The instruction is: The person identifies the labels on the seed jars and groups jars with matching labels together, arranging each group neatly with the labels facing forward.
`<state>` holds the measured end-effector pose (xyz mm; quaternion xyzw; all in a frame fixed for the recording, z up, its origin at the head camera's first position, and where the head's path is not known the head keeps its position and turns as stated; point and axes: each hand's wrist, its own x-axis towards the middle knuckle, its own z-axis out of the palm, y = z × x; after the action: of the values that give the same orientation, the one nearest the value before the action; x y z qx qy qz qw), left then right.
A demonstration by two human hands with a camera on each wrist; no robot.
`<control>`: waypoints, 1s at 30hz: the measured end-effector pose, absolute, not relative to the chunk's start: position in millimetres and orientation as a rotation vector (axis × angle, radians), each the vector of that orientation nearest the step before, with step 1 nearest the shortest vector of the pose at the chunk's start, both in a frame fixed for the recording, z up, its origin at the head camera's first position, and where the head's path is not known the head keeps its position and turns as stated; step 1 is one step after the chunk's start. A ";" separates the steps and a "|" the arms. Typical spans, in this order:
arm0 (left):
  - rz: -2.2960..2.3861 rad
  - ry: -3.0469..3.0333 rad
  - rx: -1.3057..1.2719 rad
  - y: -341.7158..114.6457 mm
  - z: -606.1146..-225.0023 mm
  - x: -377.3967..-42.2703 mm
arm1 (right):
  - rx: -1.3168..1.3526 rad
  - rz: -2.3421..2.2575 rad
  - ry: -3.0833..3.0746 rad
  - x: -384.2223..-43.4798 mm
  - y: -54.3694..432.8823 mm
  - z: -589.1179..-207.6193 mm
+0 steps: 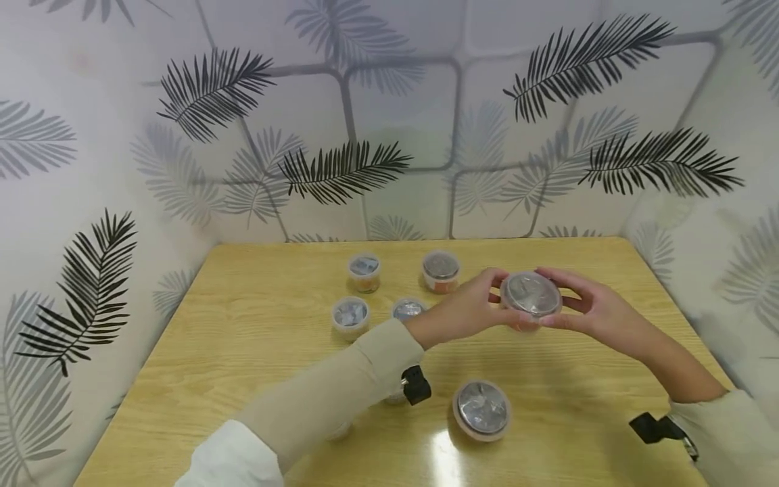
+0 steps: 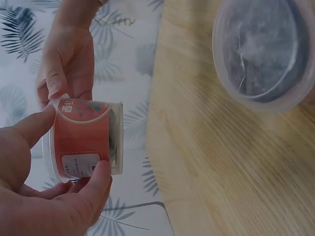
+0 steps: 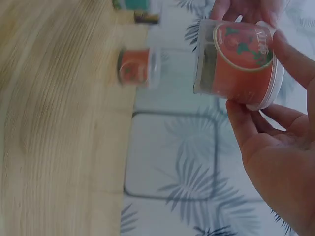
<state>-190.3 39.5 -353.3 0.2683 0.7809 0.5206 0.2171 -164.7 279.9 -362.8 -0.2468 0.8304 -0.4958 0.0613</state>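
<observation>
Both hands hold one round clear plastic tub (image 1: pixel 529 297) with a lid and a red printed label, raised above the wooden table. My left hand (image 1: pixel 465 308) grips its left side, and my right hand (image 1: pixel 599 311) grips the right side near the lid rim. In the left wrist view the red label (image 2: pixel 81 140) carries a small white panel. The right wrist view shows a round printed design with green leaves on the tub (image 3: pixel 241 64). Nearer the front of the table stands another lidded tub (image 1: pixel 482 409), below the hands.
Several similar tubs stand on the table (image 1: pixel 255 318): two at the back, a left one (image 1: pixel 365 270) and a right one (image 1: pixel 441 270), and others in front (image 1: pixel 351 316). The left forearm partly hides some. Leaf-patterned wall covering (image 1: pixel 402 135) borders the table.
</observation>
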 end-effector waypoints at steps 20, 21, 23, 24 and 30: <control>1.355 2.191 0.535 117.4 -402.8 -227.3 | -0.569 -1.196 2.576 -195.0 339.0 -407.2; 1.347 2.195 0.526 117.8 -404.2 -227.1 | -0.572 -1.175 2.590 -196.2 338.6 -410.1; 1.329 2.212 0.530 118.7 -407.4 -226.9 | -0.571 -1.122 2.626 -198.7 337.1 -415.3; 1.326 2.216 0.540 118.9 -409.3 -227.1 | -0.576 -1.104 2.634 -199.9 336.3 -417.5; 1.236 2.281 0.564 116.3 -420.8 -231.0 | -0.637 -0.941 2.675 -205.6 327.1 -421.8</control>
<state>-231.0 116.3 -420.8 0.2061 0.8338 0.4519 0.2411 -205.6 327.1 -421.8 -0.2175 0.9141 -0.3216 0.1173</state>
